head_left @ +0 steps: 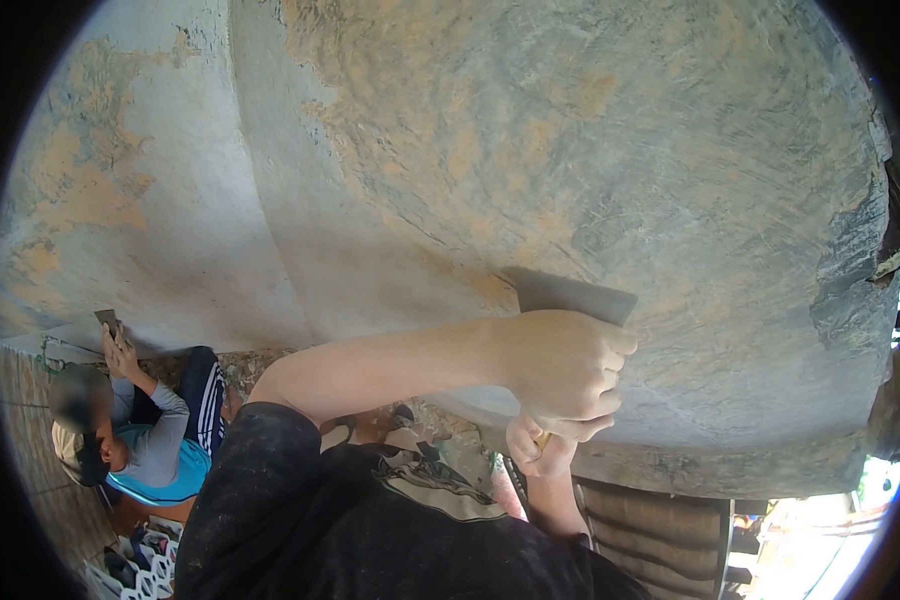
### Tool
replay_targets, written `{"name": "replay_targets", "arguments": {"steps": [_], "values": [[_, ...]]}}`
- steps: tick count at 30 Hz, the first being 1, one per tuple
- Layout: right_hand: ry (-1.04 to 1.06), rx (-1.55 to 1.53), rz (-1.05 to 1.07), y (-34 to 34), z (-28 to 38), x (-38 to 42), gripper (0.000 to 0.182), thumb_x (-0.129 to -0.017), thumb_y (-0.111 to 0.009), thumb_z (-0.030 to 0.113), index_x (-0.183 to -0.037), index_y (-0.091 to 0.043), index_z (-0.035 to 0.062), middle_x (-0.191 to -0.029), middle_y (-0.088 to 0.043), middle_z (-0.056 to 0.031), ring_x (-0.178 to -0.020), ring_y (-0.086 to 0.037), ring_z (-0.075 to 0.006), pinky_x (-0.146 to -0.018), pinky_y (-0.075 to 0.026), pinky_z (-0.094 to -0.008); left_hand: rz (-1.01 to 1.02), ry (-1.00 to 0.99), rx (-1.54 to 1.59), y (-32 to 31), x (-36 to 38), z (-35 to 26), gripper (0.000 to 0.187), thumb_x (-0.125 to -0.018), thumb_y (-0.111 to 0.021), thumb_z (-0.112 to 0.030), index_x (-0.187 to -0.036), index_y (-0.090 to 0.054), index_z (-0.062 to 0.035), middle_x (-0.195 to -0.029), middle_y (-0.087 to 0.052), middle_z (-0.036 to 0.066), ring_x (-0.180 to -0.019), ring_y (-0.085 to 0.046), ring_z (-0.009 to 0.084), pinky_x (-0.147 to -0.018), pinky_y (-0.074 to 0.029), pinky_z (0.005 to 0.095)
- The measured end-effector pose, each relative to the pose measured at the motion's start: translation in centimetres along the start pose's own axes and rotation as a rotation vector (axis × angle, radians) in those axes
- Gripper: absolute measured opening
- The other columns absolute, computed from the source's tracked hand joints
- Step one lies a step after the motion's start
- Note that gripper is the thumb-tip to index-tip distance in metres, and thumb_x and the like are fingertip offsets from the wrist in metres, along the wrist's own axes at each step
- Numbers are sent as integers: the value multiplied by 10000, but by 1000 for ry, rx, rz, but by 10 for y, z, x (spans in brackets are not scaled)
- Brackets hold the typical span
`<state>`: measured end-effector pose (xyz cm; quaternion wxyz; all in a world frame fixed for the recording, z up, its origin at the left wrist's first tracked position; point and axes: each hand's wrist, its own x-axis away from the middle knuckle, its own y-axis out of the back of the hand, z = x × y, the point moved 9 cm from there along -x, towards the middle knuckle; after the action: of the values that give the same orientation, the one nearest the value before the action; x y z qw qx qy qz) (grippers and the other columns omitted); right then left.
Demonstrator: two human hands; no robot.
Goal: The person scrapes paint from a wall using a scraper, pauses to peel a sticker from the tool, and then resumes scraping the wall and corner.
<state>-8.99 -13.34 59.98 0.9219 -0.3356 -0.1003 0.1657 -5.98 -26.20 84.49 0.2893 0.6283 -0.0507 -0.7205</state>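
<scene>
A scraper [576, 297] with a wide, flat grey blade lies against the patchy grey and tan wall [450, 120]. My left hand [568, 365] reaches across from the left, its fingers curled closed just under the blade and over the tool. Below it, my right hand [542, 448] is closed around the lower end, where a bit of yellowish handle shows between the fingers. Most of the handle is hidden by both hands. A dark shadow falls on the wall to the left of the blade.
At the left, another person [150, 450] sits low and holds a small scraper [107, 318] up to the same wall. White openwork crates [145, 570] stand at the lower left. The wall's broken right edge [882, 200] borders brighter ground.
</scene>
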Motion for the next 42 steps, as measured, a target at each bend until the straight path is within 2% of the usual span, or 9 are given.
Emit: {"name": "replay_targets", "arguments": {"steps": [3,5,10,13,20,25,27,38,42], "values": [[-92,-200,-253,25,-20,1,391,-985,-452,412,-1013,-471,22,-738,-440,-22,-338,-223,-72,-280,-129,-221,72,5,43,5,-2,3,377,-779,-661,-251,-492,-465,-107,-475,-494,4,-518,-464,156,-573,-405,274],[-30,-113,274,-86,2,-6,423,-984,-445,424,-987,-465,1,-722,-427,-15,-338,-218,-70,-282,-125,-225,82,32,67,5,-3,6,364,-781,-658,-251,-497,-486,-104,-470,-496,5,-515,-466,160,-586,-411,276],[-110,-335,102,-78,-14,6,379,-988,-437,384,-974,-466,7,-707,-412,-18,-328,-216,-68,-269,-160,-208,209,-26,179,-5,1,1,351,-756,-659,-273,-501,-496,-94,-462,-490,19,-496,-462,183,-588,-415,288],[-78,-444,374,-117,-15,1,338,-988,-426,358,-986,-472,23,-705,-419,-15,-319,-221,-59,-262,-159,-198,236,5,211,9,-9,4,356,-741,-667,-292,-503,-494,-92,-453,-473,29,-506,-462,199,-577,-412,296],[-185,-371,247,-120,-48,6,364,-996,-426,388,-851,-459,55,-667,-406,2,-315,-223,-66,-270,-186,-201,381,-38,219,-13,9,-8,380,-749,-616,-329,-476,-509,-86,-428,-495,62,-493,-453,216,-571,-418,325],[-200,-274,-95,-118,-60,14,443,-1010,-379,428,-724,-402,90,-448,-270,29,-300,-179,-70,-279,-161,-209,336,12,198,-12,22,-14,372,-731,-623,-327,-469,-499,-93,-413,-475,52,-559,-468,213,-498,-408,347],[-197,-314,264,-130,-68,3,472,-1003,-375,461,-695,-396,104,-398,-249,30,-294,-167,-74,-284,-146,-210,404,12,186,-15,18,-8,369,-724,-623,-318,-463,-489,-95,-408,-470,48,-547,-463,209,-494,-406,345],[-174,-312,376,-148,-43,-34,465,-991,-410,457,-717,-449,83,-456,-314,23,-309,-181,-70,-283,-120,-215,430,-163,-62,-2,-5,-2,358,-700,-614,-257,-423,-432,-124,-384,-444,8,-493,-430,175,-495,-384,294],[-165,-202,409,-171,-39,-24,428,-990,-433,417,-798,-478,38,-597,-418,-9,-333,-237,-77,-298,-159,-217,215,-86,-13,42,-10,-1,309,-711,-689,-182,-496,-482,-100,-445,-447,-5,-512,-440,155,-537,-391,274]]}}
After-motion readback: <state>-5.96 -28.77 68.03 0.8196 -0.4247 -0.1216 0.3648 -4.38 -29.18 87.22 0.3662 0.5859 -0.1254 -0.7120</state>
